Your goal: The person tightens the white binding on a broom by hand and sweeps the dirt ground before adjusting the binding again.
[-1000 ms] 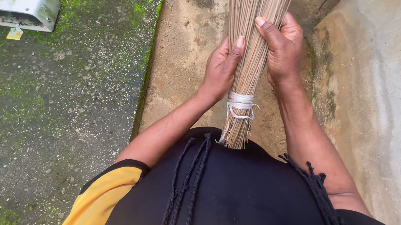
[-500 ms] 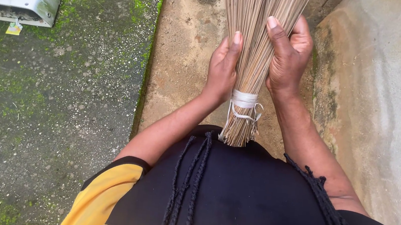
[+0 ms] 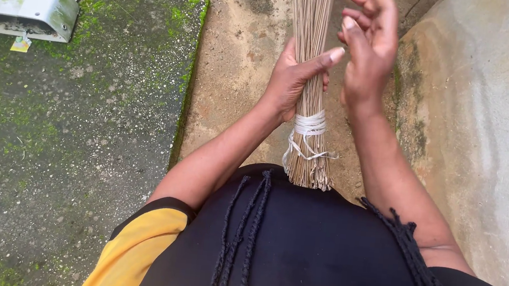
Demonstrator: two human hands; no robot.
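Observation:
A stick broom of thin tan straws stands upright in front of me, bound near its lower end with white cord. My left hand is wrapped around the bundle just above the cord, thumb across the front. My right hand is off the broom, just to its right, fingers apart and loosely curled, holding nothing. The cut butt end of the broom rests close to my dark top.
A dark, mossy concrete slab covers the ground at left, with a grey metal piece on its far corner. Sandy ground runs between the slab and a pale concrete wall at right.
My right hand has let go of the broom and lifted away to the right. The left hand has closed fully around the straws, and the fanned bundle has drawn narrower.

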